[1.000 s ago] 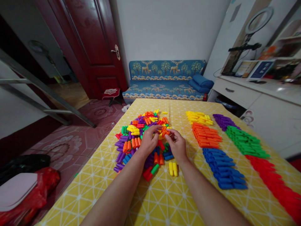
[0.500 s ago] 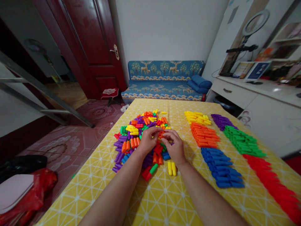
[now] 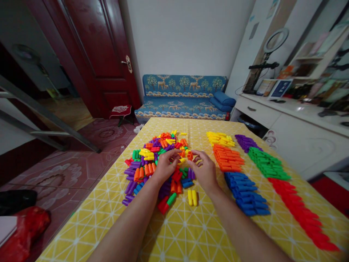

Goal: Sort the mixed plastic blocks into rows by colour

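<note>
My left hand is closed over the right part of a heap of bullet-shaped plastic building blocks, with an orange block at its fingertips. Facing it, my right hand has its thumb and fingers curled around another orange block, seen end-on. A small gap separates the two orange blocks. The heap mixes purple, orange, yellow, green, red and blue. In front of the hands lie a yellow block and a joined red and green piece.
On the right of the yellow tablecloth lie colour groups: yellow, orange, blue, purple, green and red. A blue patterned sofa stands beyond the table, a white cabinet to the right.
My hands, together at an orange piece before, have drawn slightly apart, and two orange blocks now show between them. The whole view has shifted a little to the right.
</note>
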